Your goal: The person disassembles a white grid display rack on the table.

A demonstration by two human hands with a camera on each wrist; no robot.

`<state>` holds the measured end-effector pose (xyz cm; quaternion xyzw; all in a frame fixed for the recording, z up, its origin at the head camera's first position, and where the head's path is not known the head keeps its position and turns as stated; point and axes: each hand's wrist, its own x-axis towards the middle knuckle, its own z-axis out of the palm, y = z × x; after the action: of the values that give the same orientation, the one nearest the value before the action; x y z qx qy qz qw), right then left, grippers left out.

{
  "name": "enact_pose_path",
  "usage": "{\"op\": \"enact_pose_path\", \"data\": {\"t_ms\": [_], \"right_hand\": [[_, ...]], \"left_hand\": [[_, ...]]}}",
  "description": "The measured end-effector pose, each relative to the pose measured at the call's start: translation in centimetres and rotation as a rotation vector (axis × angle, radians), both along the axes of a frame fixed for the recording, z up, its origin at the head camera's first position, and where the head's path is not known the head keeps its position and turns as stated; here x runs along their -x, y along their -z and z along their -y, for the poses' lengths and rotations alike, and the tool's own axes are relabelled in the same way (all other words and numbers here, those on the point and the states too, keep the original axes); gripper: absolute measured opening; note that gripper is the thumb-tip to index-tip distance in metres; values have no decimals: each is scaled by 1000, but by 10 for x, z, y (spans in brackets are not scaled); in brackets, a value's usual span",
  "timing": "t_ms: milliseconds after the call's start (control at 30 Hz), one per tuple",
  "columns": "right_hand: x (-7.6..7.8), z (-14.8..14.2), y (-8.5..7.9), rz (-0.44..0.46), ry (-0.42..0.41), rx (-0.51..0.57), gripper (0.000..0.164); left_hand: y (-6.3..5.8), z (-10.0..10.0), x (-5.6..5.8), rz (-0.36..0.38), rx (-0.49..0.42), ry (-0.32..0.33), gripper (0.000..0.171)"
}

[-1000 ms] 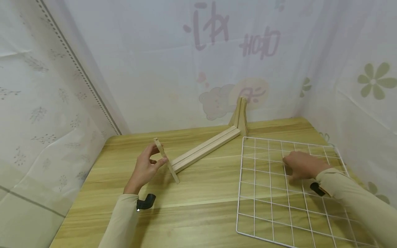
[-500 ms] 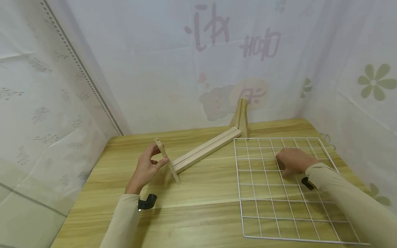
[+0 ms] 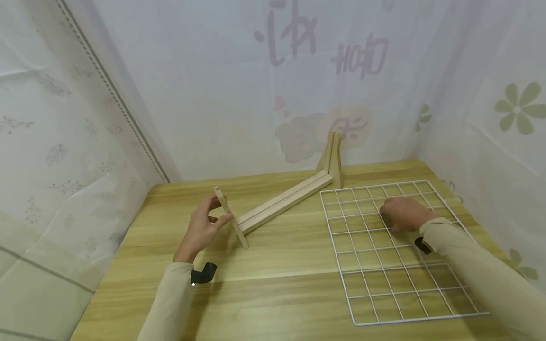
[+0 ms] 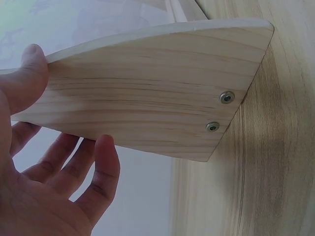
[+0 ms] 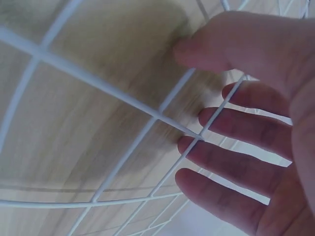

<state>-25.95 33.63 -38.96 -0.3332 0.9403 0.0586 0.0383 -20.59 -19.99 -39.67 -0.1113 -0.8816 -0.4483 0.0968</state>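
With thumb and fingers at opposite edges, my left hand (image 3: 201, 230) holds the near end board (image 4: 147, 88) of a wooden stand. Two metal bolts (image 4: 227, 97) show on that board in the left wrist view. From there the stand's grooved wooden bar (image 3: 286, 201) runs back to a pair of upright boards (image 3: 331, 156). On the right, my right hand (image 3: 405, 214) grips a white wire grid panel (image 3: 361, 249) by its inner wires. Seen from the right wrist, the thumb and fingers (image 5: 224, 194) lie about the wires; the exact pinch point is partly hidden.
Under everything is a wood-grain table (image 3: 264, 293). White printed curtains (image 3: 226, 94) close in the back and both sides, with the upright boards near the back curtain. The grid's far left corner lies close to those boards.
My right hand has shifted slightly left, and the wire grid has turned with it, its near edge swinging right. The left hand and the wooden stand stay where they were.
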Motion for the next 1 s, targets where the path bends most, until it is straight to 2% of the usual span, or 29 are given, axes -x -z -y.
{"op": "enact_pose_path", "data": {"t_ms": [300, 533, 1000], "right_hand": [[8, -3, -2, 49, -8, 38, 32], [3, -5, 0, 72, 8, 58, 38], [3, -10, 3, 19, -6, 93, 42]], "left_hand": [[0, 0, 0, 6, 2, 3, 55], [1, 0, -2, 9, 10, 6, 56], [-3, 1, -5, -14, 11, 16, 51]]}}
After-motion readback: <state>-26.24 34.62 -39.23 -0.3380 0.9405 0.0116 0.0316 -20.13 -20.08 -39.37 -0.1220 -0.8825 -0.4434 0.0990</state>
